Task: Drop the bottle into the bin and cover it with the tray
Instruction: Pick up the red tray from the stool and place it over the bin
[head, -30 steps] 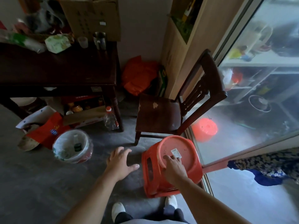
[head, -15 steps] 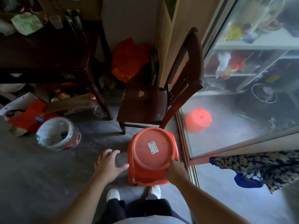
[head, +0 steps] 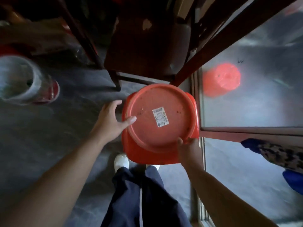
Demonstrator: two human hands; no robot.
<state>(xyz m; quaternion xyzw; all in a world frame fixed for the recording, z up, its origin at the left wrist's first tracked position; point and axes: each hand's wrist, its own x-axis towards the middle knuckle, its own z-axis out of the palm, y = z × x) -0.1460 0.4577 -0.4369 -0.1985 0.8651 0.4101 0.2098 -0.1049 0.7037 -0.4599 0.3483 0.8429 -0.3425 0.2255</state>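
Observation:
A round red tray (head: 177, 128) with a white sticker lies bottom up on a red plastic stool (head: 147, 158) right in front of my legs. My right hand (head: 188, 149) grips the tray's near right rim. My left hand (head: 111, 119) holds its left rim, thumb pressed on the top face. The bin (head: 38, 82), with a white liner and a red wall, stands on the floor at far left, well apart from both hands. A dark spot inside it is too blurred to identify as the bottle.
A dark wooden chair (head: 147, 46) stands just behind the stool. A table leg (head: 78, 33) and clutter lie between chair and bin. A glass sliding door (head: 254, 104) with its red frame runs along the right. Grey floor separates stool and bin.
The view has dropped closer to the stool. My left hand moved right from the floor side onto the tray's left rim. My right hand stayed on the near rim.

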